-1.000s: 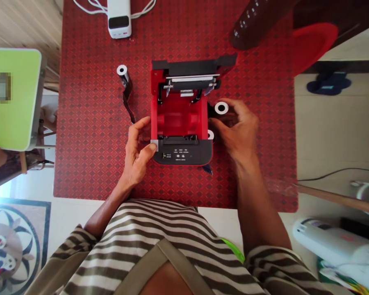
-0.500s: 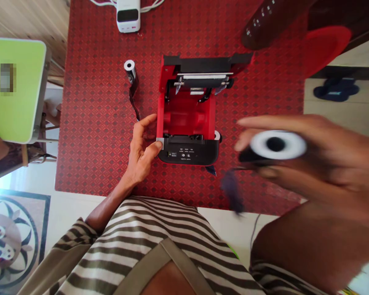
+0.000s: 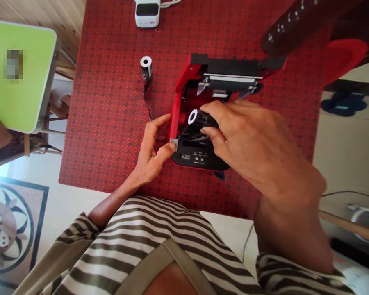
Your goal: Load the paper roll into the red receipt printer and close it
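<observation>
The table point(image 3: 110, 123) is covered in red, closely patterned with dark diamonds. Near its middle an open printer point(image 3: 199, 160) is set, lid raised at the back. A roll point(image 3: 203, 119) is gripped between the thumb and fingers of the right hand point(image 3: 252, 135) and held tilted in the printer's bay; whether the bay floor is touched cannot be told. The printer's front left corner is touched by the thumb of the left hand point(image 3: 153, 151), its thumb and forefinger spread wide. To the left a second roll point(image 3: 146, 71) is stood, a dark strip trailed from it. The far edge is shared by a white power bank point(image 3: 147, 15) and a dark bottle point(image 3: 292, 30).

At the left a green tabletop point(image 3: 21, 106) is seen below wooden boarding point(image 3: 52, 16). The pale floor point(image 3: 353, 151) is marked by a floral medallion point(image 3: 30, 229); dark slippers point(image 3: 346, 104) are left at the right.
</observation>
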Available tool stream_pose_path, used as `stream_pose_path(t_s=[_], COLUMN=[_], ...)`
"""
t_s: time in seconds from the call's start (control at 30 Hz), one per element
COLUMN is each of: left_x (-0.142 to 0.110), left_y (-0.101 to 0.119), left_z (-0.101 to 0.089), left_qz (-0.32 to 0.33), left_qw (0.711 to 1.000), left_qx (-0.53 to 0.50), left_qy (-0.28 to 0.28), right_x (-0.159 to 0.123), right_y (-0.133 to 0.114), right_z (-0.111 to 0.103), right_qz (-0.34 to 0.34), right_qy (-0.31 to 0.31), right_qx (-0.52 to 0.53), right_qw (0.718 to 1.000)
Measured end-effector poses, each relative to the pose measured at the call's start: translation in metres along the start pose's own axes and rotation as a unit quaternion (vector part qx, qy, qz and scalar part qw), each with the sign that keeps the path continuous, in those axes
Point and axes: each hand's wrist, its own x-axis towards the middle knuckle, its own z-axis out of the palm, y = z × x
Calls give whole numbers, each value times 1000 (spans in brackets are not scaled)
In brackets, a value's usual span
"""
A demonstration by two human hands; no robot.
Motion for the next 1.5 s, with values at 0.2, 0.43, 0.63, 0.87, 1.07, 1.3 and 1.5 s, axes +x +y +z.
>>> stream_pose_path(t_s=[0.2, 0.43, 0.63, 0.87, 1.07, 1.3, 1.5], left_x=[0, 0, 0, 0, 0, -1, -2], left_y=[3, -1, -1, 0, -4, -2, 0], left_z=[1, 3, 3, 2, 3, 2, -2], left_qz=[3, 12, 6, 10, 11, 5, 19], left_qw=[1000, 1000, 1000, 1000, 1000, 1000, 1000], left_qx=[-4, -4, -6, -6, -4, -8, 12], left_qy=[-2, 3, 5, 5, 7, 10, 3], right_x=[14, 33, 32, 34, 18, -16, -13], right_y=[3, 26, 32, 30, 17, 3, -19], right_z=[13, 30, 39, 36, 14, -14, -3], right_qz=[39, 45, 52, 37, 8, -15, 2], right_qy=[-14, -55, -35, -56, -30, -30, 44], right_qx=[-20, 20, 64, 17, 62, 141, 119], right_qw=[999, 997, 996, 998, 998, 990, 992])
